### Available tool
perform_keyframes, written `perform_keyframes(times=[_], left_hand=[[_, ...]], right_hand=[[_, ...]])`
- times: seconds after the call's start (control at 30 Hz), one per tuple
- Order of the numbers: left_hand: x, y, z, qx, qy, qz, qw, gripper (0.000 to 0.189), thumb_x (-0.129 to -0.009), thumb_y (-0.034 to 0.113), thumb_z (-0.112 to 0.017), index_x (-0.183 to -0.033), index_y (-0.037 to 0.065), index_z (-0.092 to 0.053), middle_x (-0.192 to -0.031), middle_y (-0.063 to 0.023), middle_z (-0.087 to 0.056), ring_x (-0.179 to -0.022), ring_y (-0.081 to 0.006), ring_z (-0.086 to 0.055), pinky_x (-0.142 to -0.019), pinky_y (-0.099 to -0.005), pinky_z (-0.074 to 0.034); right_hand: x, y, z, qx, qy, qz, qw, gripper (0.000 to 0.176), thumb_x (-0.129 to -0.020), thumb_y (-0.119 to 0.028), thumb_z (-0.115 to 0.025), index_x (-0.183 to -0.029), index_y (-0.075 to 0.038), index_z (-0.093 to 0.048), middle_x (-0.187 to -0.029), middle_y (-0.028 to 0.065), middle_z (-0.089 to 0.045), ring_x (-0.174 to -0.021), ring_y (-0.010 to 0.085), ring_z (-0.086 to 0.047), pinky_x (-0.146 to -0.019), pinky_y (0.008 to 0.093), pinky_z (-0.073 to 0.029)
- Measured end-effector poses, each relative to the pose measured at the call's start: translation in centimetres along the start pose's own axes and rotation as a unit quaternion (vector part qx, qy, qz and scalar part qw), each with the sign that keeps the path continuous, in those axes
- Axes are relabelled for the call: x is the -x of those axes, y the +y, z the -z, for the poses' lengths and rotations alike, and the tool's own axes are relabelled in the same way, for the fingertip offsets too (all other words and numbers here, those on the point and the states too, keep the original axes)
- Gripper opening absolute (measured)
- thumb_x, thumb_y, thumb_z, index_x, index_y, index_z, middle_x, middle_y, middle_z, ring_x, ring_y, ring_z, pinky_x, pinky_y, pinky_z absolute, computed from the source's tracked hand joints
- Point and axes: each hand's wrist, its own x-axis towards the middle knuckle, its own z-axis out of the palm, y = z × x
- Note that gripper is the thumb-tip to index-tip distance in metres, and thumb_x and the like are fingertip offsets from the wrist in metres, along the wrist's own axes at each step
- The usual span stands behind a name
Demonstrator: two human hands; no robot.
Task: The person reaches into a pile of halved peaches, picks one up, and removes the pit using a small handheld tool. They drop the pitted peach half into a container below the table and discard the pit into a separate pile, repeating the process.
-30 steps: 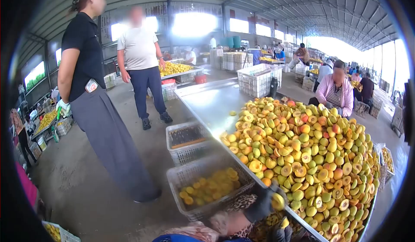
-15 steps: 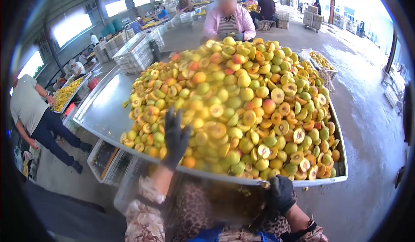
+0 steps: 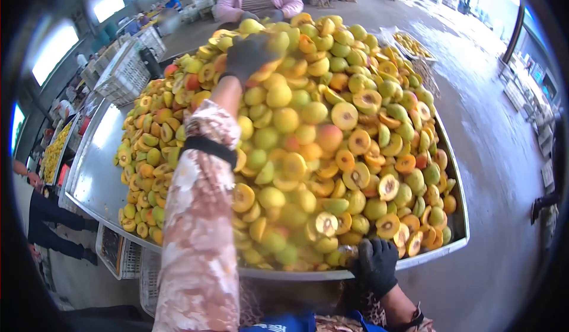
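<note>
Cut fruit [image 3: 344, 115] is covering most of the table [image 3: 99, 178], much seemingly remaining; the left hand [image 3: 249, 58] is reaching toward its far side, the right hand [image 3: 378, 267] is curling at its near edge, grips unclear.

We stretch our gloved left hand [image 3: 250, 57] over the heaped fruit [image 3: 344, 115]; our gloved right hand [image 3: 376, 267] is at the metal table's [image 3: 101, 178] near rim.

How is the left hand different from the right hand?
The left hand reaches far over the fruit pile, but the right hand is down by the near rim of the metal tray. The left hand looks blurry; the right hand looks clearer. Both wear dark gloves.
</note>
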Motion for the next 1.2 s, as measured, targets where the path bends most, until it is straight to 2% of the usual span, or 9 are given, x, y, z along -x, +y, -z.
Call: perform_keyframes(times=[0.07, 0.13, 0.27, 0.33, 0.67, 0.93, 1.0, 1.1, 1.2], left_hand=[[2.7, 0.7, -1.1, 0.036, -0.078, -0.004, 0.996, 0.053, -0.079, 0.055, -0.079, -0.113, 0.015, -0.071, -0.102, -0.0102, -0.074, -0.105, -0.0399, -0.068, -0.088, -0.0482, -0.053], [8.2, 2.6, -2.8, 0.057, 0.111, -0.1, 0.987, 0.04, -0.081, 0.049, -0.08, -0.103, 0.016, -0.072, -0.096, -0.0081, -0.072, -0.096, -0.0384, -0.068, -0.084, -0.0468, -0.053], [14.3, 6.6, -3.1, 0.246, -0.004, 0.01, 0.969, 0.038, -0.08, 0.047, -0.082, -0.1, 0.016, -0.071, -0.096, -0.0069, -0.069, -0.081, -0.0345, -0.066, -0.078, -0.0463, -0.053], [17.3, 9.8, -1.4, 0.181, 0.111, -0.041, 0.976, 0.039, -0.078, 0.047, -0.083, -0.098, 0.015, -0.071, -0.091, -0.007, -0.068, -0.08, -0.0344, -0.067, -0.078, -0.0485, -0.053], [30.1, 21.8, 5.2, 0.125, -0.035, -0.054, 0.99, 0.063, -0.082, 0.049, -0.078, -0.135, 0.018, -0.063, -0.142, -0.0059, -0.056, -0.14, -0.0463, -0.04, -0.113, -0.0602, -0.035], [13.2, 19.0, -1.5, 0.164, 0.103, -0.073, 0.978, 0.076, -0.091, 0.046, -0.074, -0.15, 0.006, -0.048, -0.154, -0.0248, -0.046, -0.142, -0.0479, -0.04, -0.114, -0.0569, -0.034], [8.3, 18.1, -7.0, 0.21, 0.028, -0.12, 0.97, 0.085, -0.087, 0.051, -0.076, -0.153, 0.008, -0.045, -0.153, -0.0227, -0.048, -0.139, -0.0466, -0.043, -0.113, -0.0564, -0.036], [6.4, 23.4, -1.8, 0.008, -0.214, -0.062, 0.975, 0.093, -0.082, 0.056, -0.078, -0.156, 0.012, -0.041, -0.148, -0.019, -0.054, -0.136, -0.0426, -0.047, -0.112, -0.0558, -0.038], [7.1, 25.0, -2.2, -0.011, -0.19, -0.048, 0.981, 0.098, -0.079, 0.059, -0.08, -0.157, 0.016, -0.039, -0.142, -0.0138, -0.058, -0.132, -0.0381, -0.051, -0.108, -0.0561, -0.041]], right_hand=[[0.3, 0.1, -0.1, 0.003, 0.009, 0.009, 1.0, 0.035, -0.078, -0.026, -0.072, -0.103, -0.006, -0.061, -0.089, 0.0131, -0.059, -0.081, 0.0321, -0.06, -0.069, 0.0457, -0.046], [0.2, 0.1, -0.6, 0.012, 0.024, 0.008, 1.0, 0.031, -0.079, -0.025, -0.071, -0.101, -0.006, -0.06, -0.088, 0.0133, -0.058, -0.081, 0.0322, -0.06, -0.068, 0.0459, -0.045], [0.9, -0.1, -1.4, -0.006, 0.027, -0.025, 0.999, 0.033, -0.077, -0.025, -0.071, -0.102, -0.008, -0.058, -0.093, 0.0145, -0.06, -0.084, 0.036, -0.061, -0.069, 0.0491, -0.046], [0.7, 0.0, -1.7, 0.003, 0.036, -0.02, 0.999, 0.032, -0.077, -0.024, -0.071, -0.101, -0.009, -0.058, -0.092, 0.0141, -0.061, -0.084, 0.0356, -0.061, -0.068, 0.0491, -0.046], [2.0, -0.1, -2.0, 0.02, 0.121, -0.053, 0.991, 0.02, -0.083, -0.026, -0.068, -0.093, -0.011, -0.058, -0.087, 0.0099, -0.058, -0.08, 0.0316, -0.06, -0.068, 0.0465, -0.045], [2.0, 0.0, -1.0, -0.003, 0.102, -0.058, 0.993, 0.024, -0.081, -0.028, -0.07, -0.094, -0.01, -0.059, -0.086, 0.0089, -0.057, -0.081, 0.0312, -0.06, -0.066, 0.0473, -0.044], [2.2, 0.2, -1.5, -0.017, 0.094, -0.068, 0.993, 0.033, -0.073, -0.026, -0.073, -0.1, -0.01, -0.062, -0.089, 0.0115, -0.059, -0.082, 0.0348, -0.06, -0.07, 0.049, -0.044], [2.5, 0.5, -1.5, -0.016, 0.073, -0.059, 0.995, 0.038, -0.071, -0.027, -0.073, -0.102, -0.009, -0.061, -0.089, 0.0116, -0.06, -0.083, 0.0344, -0.06, -0.071, 0.0486, -0.044], [2.1, 0.2, -0.6, 0.0, 0.077, -0.05, 0.996, 0.027, -0.081, -0.026, -0.069, -0.101, -0.008, -0.062, -0.083, 0.0093, -0.058, -0.077, 0.0306, -0.061, -0.065, 0.0464, -0.045]])
